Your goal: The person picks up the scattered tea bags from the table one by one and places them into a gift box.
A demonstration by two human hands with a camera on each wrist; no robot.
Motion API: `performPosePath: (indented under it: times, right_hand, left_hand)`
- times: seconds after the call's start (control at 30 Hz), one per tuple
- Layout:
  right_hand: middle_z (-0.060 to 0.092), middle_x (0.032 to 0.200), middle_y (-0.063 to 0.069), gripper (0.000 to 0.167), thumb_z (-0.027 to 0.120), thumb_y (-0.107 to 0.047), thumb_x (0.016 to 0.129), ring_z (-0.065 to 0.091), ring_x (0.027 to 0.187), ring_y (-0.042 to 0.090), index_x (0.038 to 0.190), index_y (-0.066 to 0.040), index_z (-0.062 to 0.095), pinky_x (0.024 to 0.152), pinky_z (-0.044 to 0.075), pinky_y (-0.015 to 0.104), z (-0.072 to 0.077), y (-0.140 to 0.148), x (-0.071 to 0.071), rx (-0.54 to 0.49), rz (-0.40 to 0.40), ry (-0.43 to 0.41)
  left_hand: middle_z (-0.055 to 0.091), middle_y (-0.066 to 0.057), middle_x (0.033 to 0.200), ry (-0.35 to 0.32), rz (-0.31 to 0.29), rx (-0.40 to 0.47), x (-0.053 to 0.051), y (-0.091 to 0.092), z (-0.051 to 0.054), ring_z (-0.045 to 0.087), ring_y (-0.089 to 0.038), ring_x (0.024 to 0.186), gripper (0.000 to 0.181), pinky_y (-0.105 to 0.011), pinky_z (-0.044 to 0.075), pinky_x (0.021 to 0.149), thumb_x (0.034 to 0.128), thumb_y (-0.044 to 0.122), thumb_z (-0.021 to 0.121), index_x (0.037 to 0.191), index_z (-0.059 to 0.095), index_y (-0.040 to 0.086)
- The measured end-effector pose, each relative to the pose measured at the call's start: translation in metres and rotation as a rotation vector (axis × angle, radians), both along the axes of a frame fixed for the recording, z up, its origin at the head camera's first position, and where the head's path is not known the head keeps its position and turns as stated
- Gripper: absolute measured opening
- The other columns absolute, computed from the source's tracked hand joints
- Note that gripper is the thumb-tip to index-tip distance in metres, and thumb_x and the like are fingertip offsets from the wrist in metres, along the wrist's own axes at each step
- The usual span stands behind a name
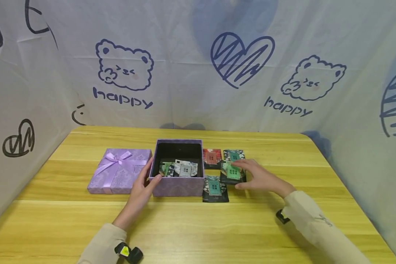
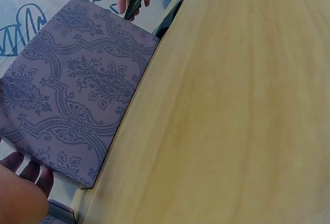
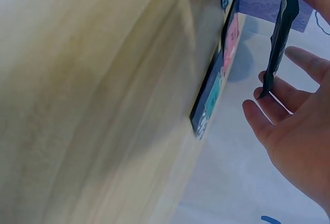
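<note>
Nearest: tan sleeves (image 1: 102,242) over the wooden table (image 1: 191,231). Then a teal-label packet (image 1: 214,189) lying flat, just right of the box's near right corner.

Left hand (image 1: 142,189) is on the near left corner of the purple box (image 1: 181,187), thumb at the near rim, fingers along the left wall; a partly closed grip. Box looks like stiff patterned card, probably light, so likely to slide if bumped; corners and walls are the firm places to hold. Lid (image 1: 99,179) with ribbon bow lies left of it; bow probably crushes easily, better held by the edges.

Right hand (image 1: 260,178), right of the box, has thumb and fingers spread across the green-label packet (image 1: 232,173), holding it by opposite edges; right wrist view shows it raised off the table. Packet is likely very light, thin, bendy, with a smooth and maybe slippery film. Edges or corners are the best hold; a hard squeeze could buckle it. Contents can't be seen.

Inside the box, toward the near wall: a green-and-black packet (image 1: 166,169) left, white packet (image 1: 186,168) right.

Farther, right of the box: red packet (image 1: 212,157), then another teal packet (image 1: 233,154), partly covered from view. Farthest: printed cloth backdrop (image 1: 184,73).
</note>
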State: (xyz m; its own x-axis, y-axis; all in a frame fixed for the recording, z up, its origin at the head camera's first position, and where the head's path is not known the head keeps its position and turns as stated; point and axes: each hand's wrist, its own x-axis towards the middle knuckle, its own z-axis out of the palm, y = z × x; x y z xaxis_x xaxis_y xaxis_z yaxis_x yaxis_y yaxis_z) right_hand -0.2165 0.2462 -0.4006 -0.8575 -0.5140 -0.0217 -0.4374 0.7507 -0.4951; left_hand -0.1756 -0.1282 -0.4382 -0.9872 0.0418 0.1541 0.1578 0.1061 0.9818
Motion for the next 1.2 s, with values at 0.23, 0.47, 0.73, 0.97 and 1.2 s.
performPosePath:
  times: [0.23, 0.47, 0.73, 0.97, 1.2]
  right_hand:
    - [0.034, 0.149, 0.023, 0.076, 0.076, -0.032, 0.083, 0.028, 0.135, 0.043, 0.146, -0.008, 0.042, 0.101, 0.027, 0.067, 0.007, 0.000, -0.003, -0.004, 0.005, 0.001]
    - [0.035, 0.149, 0.021, 0.075, 0.075, -0.032, 0.083, 0.030, 0.134, 0.042, 0.147, -0.010, 0.042, 0.100, 0.029, 0.067, 0.013, -0.002, -0.006, -0.004, -0.003, -0.006]
    - [0.034, 0.149, 0.022, 0.075, 0.075, -0.031, 0.084, 0.029, 0.135, 0.043, 0.147, -0.010, 0.042, 0.100, 0.028, 0.068, 0.020, -0.006, -0.008, -0.020, 0.006, 0.001]
    - [0.033, 0.150, 0.022, 0.076, 0.075, -0.034, 0.084, 0.028, 0.135, 0.043, 0.147, -0.008, 0.041, 0.100, 0.028, 0.067, 0.025, -0.008, -0.013, -0.037, 0.037, 0.014]
    - [0.034, 0.149, 0.022, 0.078, 0.074, -0.040, 0.084, 0.029, 0.135, 0.042, 0.147, -0.009, 0.041, 0.101, 0.027, 0.066, 0.032, -0.013, -0.013, -0.036, 0.058, 0.033]
  left_hand:
    - [0.035, -0.023, 0.149, -0.009, -0.017, 0.019, 0.000, 0.001, 0.001, 0.041, -0.035, 0.128, 0.064, -0.014, 0.040, 0.091, 0.0990, 0.015, 0.056, 0.155, 0.023, 0.014]
    - [0.037, -0.025, 0.146, 0.003, -0.010, 0.011, 0.000, 0.001, 0.000, 0.042, -0.035, 0.127, 0.064, -0.013, 0.039, 0.090, 0.0983, 0.013, 0.056, 0.154, 0.024, 0.011]
    - [0.037, -0.024, 0.147, 0.000, -0.005, 0.002, -0.001, 0.000, 0.000, 0.041, -0.035, 0.127, 0.064, -0.013, 0.039, 0.090, 0.0985, 0.015, 0.056, 0.154, 0.025, 0.012]
    - [0.038, -0.025, 0.146, -0.003, 0.003, 0.005, -0.001, 0.000, -0.001, 0.042, -0.035, 0.125, 0.064, -0.014, 0.039, 0.090, 0.0982, 0.014, 0.056, 0.154, 0.026, 0.012]
    - [0.039, -0.026, 0.145, -0.001, 0.009, 0.007, -0.002, 0.000, -0.002, 0.044, -0.035, 0.124, 0.064, -0.014, 0.040, 0.089, 0.0977, 0.012, 0.057, 0.154, 0.027, 0.011]
